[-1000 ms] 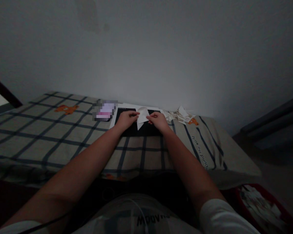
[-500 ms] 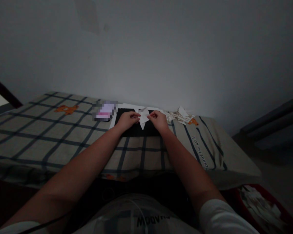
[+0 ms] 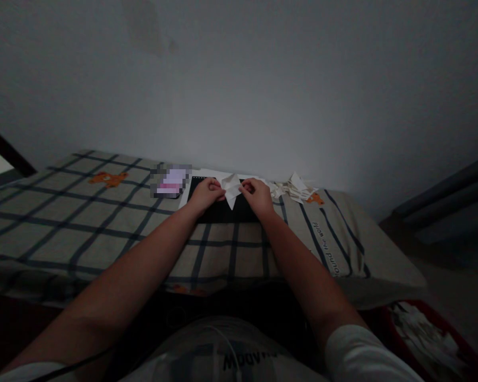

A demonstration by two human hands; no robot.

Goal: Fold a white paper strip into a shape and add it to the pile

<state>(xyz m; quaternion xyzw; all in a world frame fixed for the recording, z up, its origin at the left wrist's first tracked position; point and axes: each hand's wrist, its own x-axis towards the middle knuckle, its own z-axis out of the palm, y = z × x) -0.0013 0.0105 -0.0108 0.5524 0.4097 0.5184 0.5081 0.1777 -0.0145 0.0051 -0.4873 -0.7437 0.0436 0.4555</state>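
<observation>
Between my two hands is a small folded white paper (image 3: pixel 231 190) with pointed ends, one tip aimed toward me. My left hand (image 3: pixel 207 194) pinches its left side between thumb and fingers. On the right side, the fingertips of my right hand (image 3: pixel 257 194) are closed on the paper's edge. Both hands are just above a black notebook-like board (image 3: pixel 227 214) with a row of small holes along its far edge. White sheets (image 3: pixel 212 173) stick out behind and beside that board. The fine folds are too small to make out.
A pile of folded white papers (image 3: pixel 298 188) lies to the right. At the left is a phone (image 3: pixel 170 183), its screen blurred out. A checked cloth (image 3: pixel 115 212) covers the table, against a pale wall (image 3: pixel 263 95). Low at the right stands a red bin (image 3: pixel 416 307) holding pale scraps.
The paper has turned and shifted slightly, now showing a broader face with its far tip raised. My left hand has moved a little to the left, and both hands still grip the paper.
</observation>
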